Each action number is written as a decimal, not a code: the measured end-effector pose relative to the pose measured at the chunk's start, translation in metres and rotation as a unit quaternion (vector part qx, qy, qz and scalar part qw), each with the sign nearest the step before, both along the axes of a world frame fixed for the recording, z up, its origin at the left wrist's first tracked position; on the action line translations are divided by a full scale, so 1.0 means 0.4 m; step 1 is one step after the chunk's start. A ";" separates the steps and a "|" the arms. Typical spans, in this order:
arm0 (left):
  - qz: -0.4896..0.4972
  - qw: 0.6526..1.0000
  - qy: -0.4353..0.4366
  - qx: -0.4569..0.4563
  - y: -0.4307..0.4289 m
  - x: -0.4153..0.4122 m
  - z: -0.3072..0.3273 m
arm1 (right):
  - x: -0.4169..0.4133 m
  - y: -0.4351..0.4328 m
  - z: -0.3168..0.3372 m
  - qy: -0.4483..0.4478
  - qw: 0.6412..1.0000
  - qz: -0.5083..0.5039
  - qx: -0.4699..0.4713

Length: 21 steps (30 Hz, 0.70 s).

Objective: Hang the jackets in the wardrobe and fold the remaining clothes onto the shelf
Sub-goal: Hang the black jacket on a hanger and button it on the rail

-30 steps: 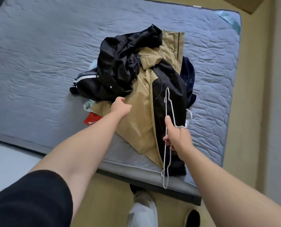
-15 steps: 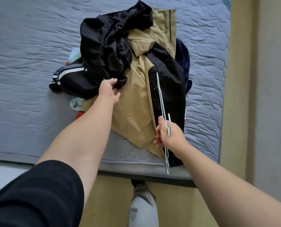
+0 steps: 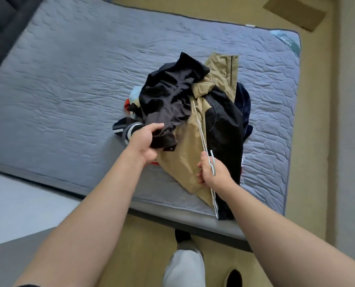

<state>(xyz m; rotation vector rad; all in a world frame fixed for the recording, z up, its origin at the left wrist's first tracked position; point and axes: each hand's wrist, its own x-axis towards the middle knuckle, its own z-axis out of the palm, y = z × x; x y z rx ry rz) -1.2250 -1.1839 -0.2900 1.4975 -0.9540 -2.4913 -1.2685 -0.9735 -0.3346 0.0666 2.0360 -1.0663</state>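
A quilted grey mattress (image 3: 89, 79) meets tan floor (image 3: 317, 131) (brown sheet (image 3: 294, 13) beyond).

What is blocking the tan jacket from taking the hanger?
A crumpled black garment lies over the tan jacket, covering its upper part beside the collar. The left hand grips that garment's lower edge; the right hand holds the white hanger over the jacket's front.
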 end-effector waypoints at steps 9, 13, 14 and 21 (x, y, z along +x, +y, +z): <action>0.074 0.984 0.090 -0.135 0.218 0.160 0.330 | 0.053 0.080 0.196 0.077 0.985 0.120 -0.097; 0.083 0.961 0.124 -0.232 0.351 0.252 0.425 | 0.074 0.157 0.271 0.108 0.968 0.170 -0.148; 0.090 0.954 0.115 -0.262 0.385 0.279 0.441 | 0.078 0.182 0.281 0.110 0.963 0.183 -0.164; 0.154 0.901 0.019 -0.406 0.641 0.445 0.536 | 0.125 0.371 0.324 0.099 0.936 0.267 -0.206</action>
